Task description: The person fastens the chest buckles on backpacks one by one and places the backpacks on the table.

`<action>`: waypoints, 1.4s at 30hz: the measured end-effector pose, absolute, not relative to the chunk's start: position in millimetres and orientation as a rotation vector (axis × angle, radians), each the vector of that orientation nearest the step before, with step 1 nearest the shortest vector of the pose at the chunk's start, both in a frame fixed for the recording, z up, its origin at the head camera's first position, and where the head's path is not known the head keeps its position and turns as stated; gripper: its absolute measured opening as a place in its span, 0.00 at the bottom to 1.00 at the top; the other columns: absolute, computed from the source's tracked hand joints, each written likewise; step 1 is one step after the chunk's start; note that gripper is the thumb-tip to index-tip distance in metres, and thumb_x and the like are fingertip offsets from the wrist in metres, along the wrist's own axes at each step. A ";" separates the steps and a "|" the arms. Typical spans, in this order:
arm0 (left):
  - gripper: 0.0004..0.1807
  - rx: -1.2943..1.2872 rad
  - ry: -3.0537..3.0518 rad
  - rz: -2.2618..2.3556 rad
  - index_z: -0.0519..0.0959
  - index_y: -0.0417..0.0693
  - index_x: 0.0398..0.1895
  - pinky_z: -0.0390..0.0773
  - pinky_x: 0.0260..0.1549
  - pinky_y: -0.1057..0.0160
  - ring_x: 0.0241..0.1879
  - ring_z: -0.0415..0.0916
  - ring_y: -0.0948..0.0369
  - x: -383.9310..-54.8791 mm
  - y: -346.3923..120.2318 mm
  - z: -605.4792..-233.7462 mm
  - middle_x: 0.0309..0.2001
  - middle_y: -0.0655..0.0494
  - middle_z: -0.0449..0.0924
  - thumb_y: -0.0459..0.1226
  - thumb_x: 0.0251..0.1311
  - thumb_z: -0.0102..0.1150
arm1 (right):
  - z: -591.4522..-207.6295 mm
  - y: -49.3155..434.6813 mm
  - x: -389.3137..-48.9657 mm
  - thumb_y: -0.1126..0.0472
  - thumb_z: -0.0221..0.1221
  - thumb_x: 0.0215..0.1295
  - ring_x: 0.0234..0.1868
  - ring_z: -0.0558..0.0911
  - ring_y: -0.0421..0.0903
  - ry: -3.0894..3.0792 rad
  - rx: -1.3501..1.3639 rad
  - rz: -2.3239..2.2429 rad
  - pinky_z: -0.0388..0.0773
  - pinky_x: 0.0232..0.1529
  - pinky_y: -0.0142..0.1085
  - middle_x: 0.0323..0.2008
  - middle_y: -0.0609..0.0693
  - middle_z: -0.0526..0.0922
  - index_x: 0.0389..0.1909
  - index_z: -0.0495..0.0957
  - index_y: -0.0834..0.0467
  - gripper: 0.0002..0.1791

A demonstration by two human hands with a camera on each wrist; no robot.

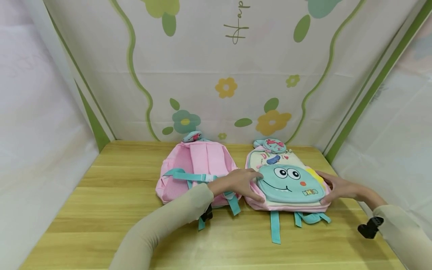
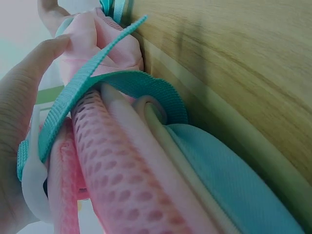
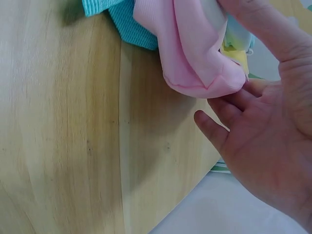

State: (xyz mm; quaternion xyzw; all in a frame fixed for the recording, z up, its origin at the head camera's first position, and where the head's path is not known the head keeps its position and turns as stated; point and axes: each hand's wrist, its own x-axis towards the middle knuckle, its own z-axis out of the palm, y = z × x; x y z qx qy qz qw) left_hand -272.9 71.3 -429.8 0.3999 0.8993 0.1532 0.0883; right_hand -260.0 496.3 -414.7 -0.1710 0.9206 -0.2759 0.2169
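Your left hand (image 1: 240, 182) + right hand (image 1: 341, 188) grip the cartoon backpack (image 1: 287, 183) by 2 sides; press evenly, mind straps (image 1: 275, 228) at its near edge.

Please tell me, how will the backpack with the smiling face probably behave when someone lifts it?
The backpack with the smiling face will probably give and bend, since its pink fabric creases beside the right hand. Its loose turquoise straps would likely dangle. It seems unlikely to roll, being broad rather than round.
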 end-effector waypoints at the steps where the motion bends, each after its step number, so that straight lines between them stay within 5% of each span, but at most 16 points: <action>1: 0.49 1.193 2.680 0.454 0.69 0.61 0.74 0.74 0.65 0.57 0.67 0.74 0.57 -272.8 71.5 -430.1 0.72 0.57 0.71 0.71 0.51 0.64 | -414.4 496.7 -259.1 0.57 0.74 0.54 0.61 0.64 0.25 2.565 -0.469 -0.767 0.73 0.53 0.31 0.75 0.71 0.59 0.81 0.44 0.65 0.61; 5: 0.48 1.207 2.692 0.464 0.69 0.60 0.74 0.74 0.65 0.56 0.67 0.74 0.56 -272.1 71.9 -430.5 0.72 0.56 0.71 0.70 0.51 0.65 | -413.0 496.8 -256.5 0.56 0.75 0.54 0.56 0.62 0.15 2.622 -0.458 -0.769 0.72 0.50 0.25 0.75 0.69 0.61 0.81 0.47 0.64 0.61; 15: 0.50 1.199 2.699 0.484 0.68 0.60 0.75 0.73 0.67 0.55 0.68 0.72 0.57 -273.6 71.0 -433.4 0.72 0.55 0.71 0.71 0.51 0.65 | -390.8 486.3 -252.1 0.59 0.72 0.58 0.61 0.60 0.12 2.655 -0.518 -0.891 0.68 0.54 0.19 0.79 0.66 0.55 0.82 0.48 0.56 0.56; 23: 0.51 1.210 2.695 0.509 0.68 0.58 0.75 0.73 0.67 0.56 0.68 0.73 0.56 -273.6 71.2 -433.1 0.72 0.54 0.72 0.70 0.49 0.66 | -364.1 475.9 -252.3 0.59 0.71 0.58 0.57 0.70 0.20 2.694 -0.547 -0.858 0.74 0.50 0.24 0.76 0.66 0.60 0.82 0.51 0.55 0.54; 42: 0.53 1.214 2.700 0.553 0.67 0.56 0.75 0.74 0.64 0.61 0.65 0.75 0.59 -274.8 71.7 -433.2 0.71 0.56 0.73 0.69 0.47 0.69 | -310.8 438.7 -259.9 0.61 0.73 0.56 0.50 0.75 0.32 2.787 -0.629 -0.817 0.76 0.46 0.26 0.69 0.58 0.69 0.81 0.54 0.52 0.54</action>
